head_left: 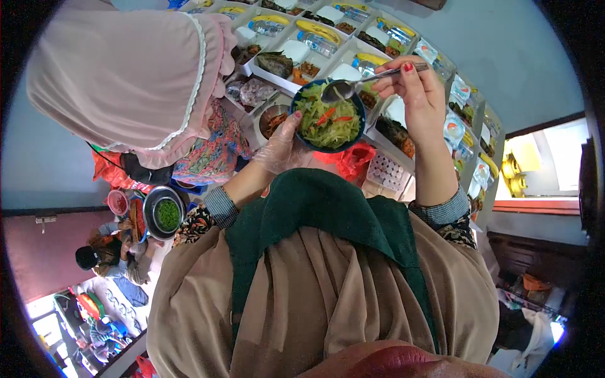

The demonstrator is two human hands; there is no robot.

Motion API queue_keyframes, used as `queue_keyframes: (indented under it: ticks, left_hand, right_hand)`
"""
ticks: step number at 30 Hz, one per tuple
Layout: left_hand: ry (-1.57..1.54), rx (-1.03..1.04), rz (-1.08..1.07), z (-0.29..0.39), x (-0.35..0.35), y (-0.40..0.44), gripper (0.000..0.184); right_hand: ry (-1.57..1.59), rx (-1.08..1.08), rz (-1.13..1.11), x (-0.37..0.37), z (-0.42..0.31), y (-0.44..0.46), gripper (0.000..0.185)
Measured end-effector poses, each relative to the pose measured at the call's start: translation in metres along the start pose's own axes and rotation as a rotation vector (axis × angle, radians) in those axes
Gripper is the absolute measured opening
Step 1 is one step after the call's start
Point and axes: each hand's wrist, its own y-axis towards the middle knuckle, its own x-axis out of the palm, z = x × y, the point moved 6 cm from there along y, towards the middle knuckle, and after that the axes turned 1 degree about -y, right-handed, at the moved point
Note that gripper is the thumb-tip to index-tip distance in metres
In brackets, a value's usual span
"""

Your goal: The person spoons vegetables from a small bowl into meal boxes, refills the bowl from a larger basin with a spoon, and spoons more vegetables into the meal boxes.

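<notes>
My left hand (pixel 282 148), in a clear plastic glove, grips the left side of a dark blue bowl (pixel 361 129). Shredded pale green vegetables (pixel 315 129) with red chilli pieces fill it. My right hand (pixel 421 97) is closed round the handle of a metal spoon (pixel 334 92), whose tip is over the bowl's upper part; whether it touches the food I cannot tell. Beyond the bowl are white meal boxes (pixel 277 78) with bananas, water bottles and dark leaf-wrapped food. Left of the bowl stands a metal bowl (pixel 259 124) with brown food.
A person in a pink headscarf (pixel 126 75) stands close on the left. Below the bowl are a red plastic bag (pixel 348 165) and a tray with rows of small cups (pixel 386 170). At lower left, another person (pixel 116 261) sits near a metal basin (pixel 179 217) holding chopped greens.
</notes>
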Motion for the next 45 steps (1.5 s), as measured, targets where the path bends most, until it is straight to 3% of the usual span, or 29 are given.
queue_keyframes:
  ticks: [8, 11, 17, 20, 23, 27, 31, 35, 38, 42, 45]
  left_hand:
    - [-0.245, -0.064, 0.112, -0.005, -0.013, 0.031, 0.048]
    - [-0.195, -0.046, 0.217, 0.004, -0.024, 0.040, 0.046]
    - [-0.322, -0.131, 0.177, 0.020, -0.054, 0.064, 0.047]
    - [-0.293, -0.080, 0.037, 0.041, -0.046, 0.072, 0.049]
    - [-0.119, -0.088, 0.090, 0.044, -0.073, 0.086, 0.050]
    - [-0.113, -0.060, 0.062, 0.049, -0.083, 0.102, 0.049]
    - [-0.115, -0.100, 0.055, 0.048, -0.099, 0.112, 0.050]
    - [-0.089, -0.117, 0.045, 0.048, -0.104, 0.114, 0.056]
    - [-0.121, -0.169, -0.031, 0.042, -0.114, 0.119, 0.061]
    - [0.038, -0.139, 0.021, 0.064, -0.096, 0.110, 0.063]
    - [-0.022, -0.102, 0.009, 0.061, -0.099, 0.115, 0.065]
  right_hand:
    - [0.160, 0.111, -0.077, -0.024, 0.067, 0.028, 0.031]
    - [0.190, 0.171, -0.050, -0.032, 0.077, 0.033, 0.031]
    - [0.212, 0.180, 0.026, -0.035, 0.092, 0.058, 0.032]
    - [0.144, 0.112, 0.097, -0.022, 0.084, 0.067, 0.032]
    - [-0.089, -0.069, 0.217, -0.021, 0.071, 0.067, 0.028]
    - [-0.359, -0.096, 0.382, -0.020, 0.061, 0.067, 0.018]
    - [-0.478, 0.110, 0.441, -0.015, 0.081, 0.066, 0.017]
    - [-0.231, 0.161, 0.448, -0.004, 0.108, 0.067, 0.014]
    - [-0.151, 0.245, 0.445, 0.003, 0.126, 0.072, 0.013]
    - [-0.048, 0.371, 0.388, 0.012, 0.154, 0.075, 0.014]
    - [-0.044, 0.356, 0.395, 0.011, 0.153, 0.078, 0.015]
